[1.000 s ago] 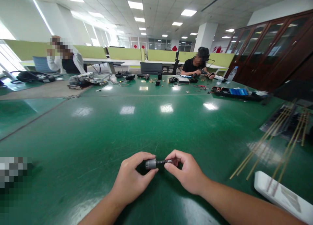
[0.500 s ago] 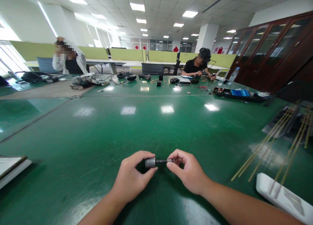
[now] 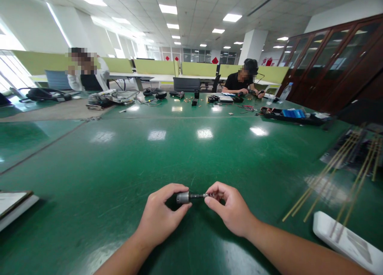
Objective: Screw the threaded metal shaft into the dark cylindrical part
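Low in the middle of the head view, a grey metal cylinder point(image 3: 182, 198) lies level between the thumb and fingers of my left hand point(image 3: 163, 212). A small dark hole shows in its side near the left end. From its right end a thin dark metal shaft point(image 3: 197, 195) runs toward my right hand point(image 3: 230, 209). My right thumb and fingertips pinch the shaft's far end, a shinier part mostly hidden by the fingers. Both hands are just over the green tabletop point(image 3: 167, 159). Whether shaft and cylinder are one piece I cannot tell.
At right are several thin yellowish sticks point(image 3: 321, 175) and a white plastic object point(image 3: 347, 241). A white-topped board point(image 3: 14, 205) sits at the left edge. Farther back are a black tray point(image 3: 287, 115), a bottle point(image 3: 286, 92), cables, small parts and two seated people.
My left hand and the cylinder have shifted slightly left, and a little more of the shaft shows. My right hand is almost still. The person at far left has moved their head and arm.
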